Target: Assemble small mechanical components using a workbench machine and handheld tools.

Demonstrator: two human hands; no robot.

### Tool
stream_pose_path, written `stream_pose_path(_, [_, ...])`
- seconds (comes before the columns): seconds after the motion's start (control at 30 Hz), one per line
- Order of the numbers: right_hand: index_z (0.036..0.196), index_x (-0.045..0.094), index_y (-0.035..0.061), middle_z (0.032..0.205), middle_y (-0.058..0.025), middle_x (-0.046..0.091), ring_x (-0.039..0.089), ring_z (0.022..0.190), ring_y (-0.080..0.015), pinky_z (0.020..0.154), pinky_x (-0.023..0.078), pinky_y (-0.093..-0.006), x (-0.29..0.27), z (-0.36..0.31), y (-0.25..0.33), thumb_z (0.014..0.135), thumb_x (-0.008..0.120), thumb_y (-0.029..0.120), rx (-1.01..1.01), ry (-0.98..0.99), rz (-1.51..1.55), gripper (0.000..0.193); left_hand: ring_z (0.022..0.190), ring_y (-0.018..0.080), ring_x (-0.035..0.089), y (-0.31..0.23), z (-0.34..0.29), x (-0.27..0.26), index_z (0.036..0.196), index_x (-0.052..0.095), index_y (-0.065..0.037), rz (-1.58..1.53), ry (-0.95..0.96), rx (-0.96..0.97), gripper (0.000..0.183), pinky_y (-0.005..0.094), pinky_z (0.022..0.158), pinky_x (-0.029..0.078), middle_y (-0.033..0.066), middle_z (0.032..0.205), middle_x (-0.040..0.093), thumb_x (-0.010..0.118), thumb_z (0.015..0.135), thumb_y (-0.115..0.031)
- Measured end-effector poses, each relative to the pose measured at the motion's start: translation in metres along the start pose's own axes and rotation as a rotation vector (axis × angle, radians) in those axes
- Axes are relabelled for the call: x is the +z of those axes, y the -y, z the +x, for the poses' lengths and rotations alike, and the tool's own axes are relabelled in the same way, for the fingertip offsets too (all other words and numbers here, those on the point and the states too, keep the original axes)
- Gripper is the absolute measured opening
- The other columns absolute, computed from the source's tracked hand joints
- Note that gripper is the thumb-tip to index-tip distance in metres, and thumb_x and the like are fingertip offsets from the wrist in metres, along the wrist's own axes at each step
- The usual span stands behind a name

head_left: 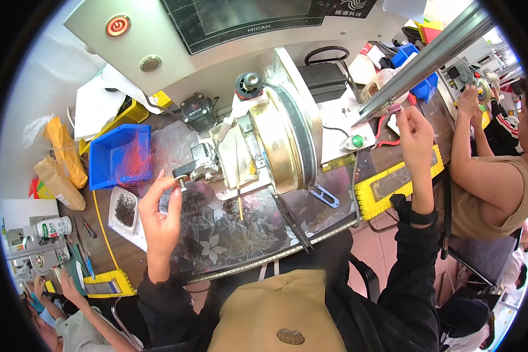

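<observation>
My left hand (161,217) is at the left end of the bench machine, thumb and forefinger curled in a pinch about a small metal screw (182,185). That screw sits under a black-tipped arm (185,170) of the metal clamp (205,161). To its right stands a brass-coloured drum (280,138) with a dark band. Raised at the right, my right hand (415,138) is closed, its fingertips on a small pink piece (395,109) beside a slanted metal pole (428,56). Exactly what the pink piece is cannot be made out.
A blue bin (108,155) with red strands and a white tray (124,210) of small dark rings lie left. Red-handled pliers (384,132) and a yellow-framed board (399,183) lie right. A control panel (246,29) stands behind. Other people (493,193) work on both sides.
</observation>
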State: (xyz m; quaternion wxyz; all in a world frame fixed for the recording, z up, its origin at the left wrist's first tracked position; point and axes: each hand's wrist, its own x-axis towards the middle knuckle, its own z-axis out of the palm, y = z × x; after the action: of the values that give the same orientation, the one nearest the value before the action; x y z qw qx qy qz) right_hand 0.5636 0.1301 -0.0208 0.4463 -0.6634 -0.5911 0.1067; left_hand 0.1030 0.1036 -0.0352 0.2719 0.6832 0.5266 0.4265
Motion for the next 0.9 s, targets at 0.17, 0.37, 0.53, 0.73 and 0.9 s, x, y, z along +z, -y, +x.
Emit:
stream_pose_path(0.17, [0.081, 0.056, 0.0038, 0.065, 0.0095, 0.042, 0.033, 0.059, 0.0002, 0.052, 0.025, -0.0219, 0.02, -0.014, -0.002, 0.103, 0.058, 0.018, 0.095, 0.039, 0.117, 0.026, 0.083, 0.016, 0.064, -0.001, 0.002, -0.001, 0.099, 0.065, 0.004, -0.003, 0.017, -0.018, 0.011, 0.0492, 0.115, 0.038, 0.0082, 0.086, 0.068, 0.058, 0.091, 0.002])
stream_pose_path(0.37, [0.083, 0.058, 0.0045, 0.067, 0.006, 0.049, 0.04, 0.058, -0.0019, 0.054, 0.031, -0.0209, 0.043, -0.027, -0.002, 0.105, 0.056, 0.024, 0.112, 0.101, 0.208, 0.029, 0.085, 0.0182, 0.066, -0.005, 0.002, -0.009, 0.1, 0.067, 0.002, 0.047, 0.041, -0.006, 0.012, 0.0486, 0.114, 0.038, 0.0092, 0.087, 0.07, 0.059, 0.091, 0.001])
stream_pose_path(0.53, [0.096, 0.058, 0.0021, 0.088, -0.0029, 0.055, 0.052, 0.082, -0.0115, 0.081, 0.042, -0.0276, 0.025, -0.039, 0.016, 0.099, 0.061, 0.013, -0.099, 0.029, -0.099, 0.012, 0.104, 0.0312, 0.068, -0.014, 0.02, -0.015, 0.11, 0.069, -0.001, 0.131, 0.063, -0.057, 0.02, 0.0452, 0.106, 0.044, 0.0157, 0.105, 0.072, 0.058, 0.094, -0.004])
stream_pose_path(0.73, [0.078, 0.048, -0.0002, 0.074, -0.0061, 0.049, 0.045, 0.071, -0.0184, 0.073, 0.04, -0.0322, 0.023, -0.07, 0.057, 0.091, 0.063, 0.003, -0.245, -0.069, -0.016, 0.02, 0.124, 0.0298, 0.059, -0.021, 0.054, -0.041, 0.118, 0.069, -0.001, 0.125, 0.204, 0.184, 0.025, 0.0389, 0.107, 0.042, 0.013, 0.124, 0.068, 0.057, 0.096, -0.005])
stream_pose_path(0.9, [0.061, 0.037, 0.0055, 0.06, -0.0076, 0.038, 0.038, 0.057, -0.025, 0.063, 0.036, -0.0403, 0.045, -0.086, 0.085, 0.079, 0.071, 0.012, -0.582, 0.298, 0.109, 0.039, 0.128, 0.0315, 0.055, -0.025, 0.086, -0.038, 0.115, 0.071, -0.005, 0.069, 0.437, 0.302, 0.026, 0.0413, 0.107, 0.042, 0.0135, 0.131, 0.064, 0.061, 0.091, -0.003])
